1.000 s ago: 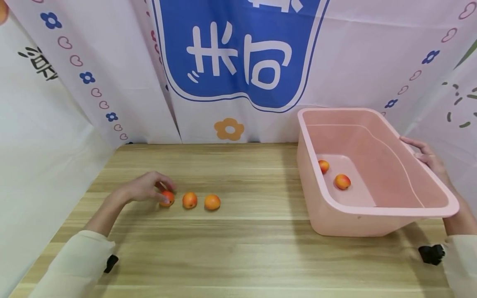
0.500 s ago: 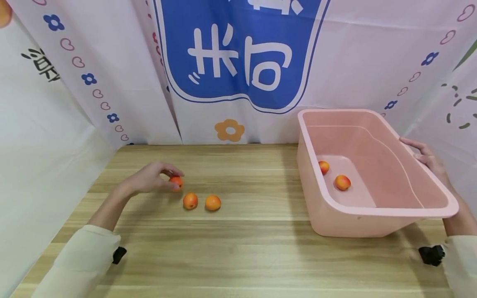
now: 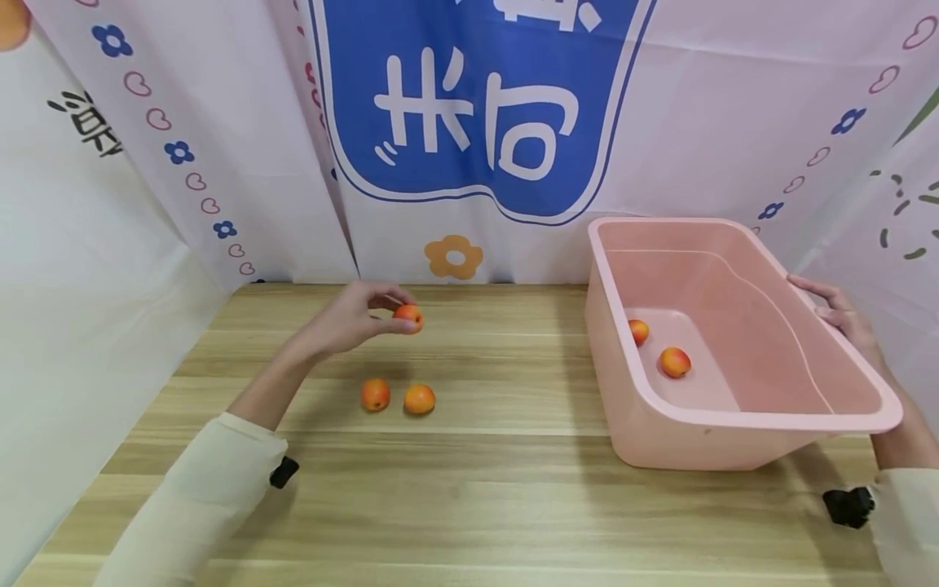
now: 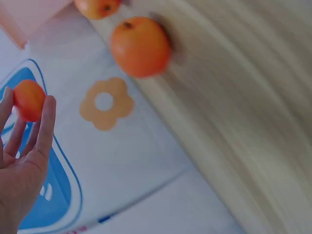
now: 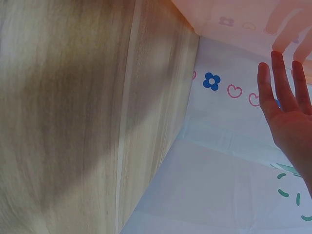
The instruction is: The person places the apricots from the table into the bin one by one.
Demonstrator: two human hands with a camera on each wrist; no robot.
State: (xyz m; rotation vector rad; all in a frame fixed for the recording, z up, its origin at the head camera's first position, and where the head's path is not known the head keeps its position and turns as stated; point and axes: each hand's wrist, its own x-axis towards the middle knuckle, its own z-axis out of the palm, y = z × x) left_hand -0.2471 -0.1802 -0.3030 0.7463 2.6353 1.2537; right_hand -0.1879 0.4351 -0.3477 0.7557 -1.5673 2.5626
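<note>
Two apricots [image 3: 655, 348] in tub [image 3: 741, 420] — head view only

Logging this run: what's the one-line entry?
left hand: holds apricot aloft | right hand: on tub rim | table: two apricots | tub: two

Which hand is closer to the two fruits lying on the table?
Left. The left hand is lifted just above and behind the two fruits on the table, pinching a third fruit. The right hand rests on the far side of the pink tub, well away.

bare table [image 3: 513, 391] midway, tub wall [image 3: 609, 359] blocking
</note>
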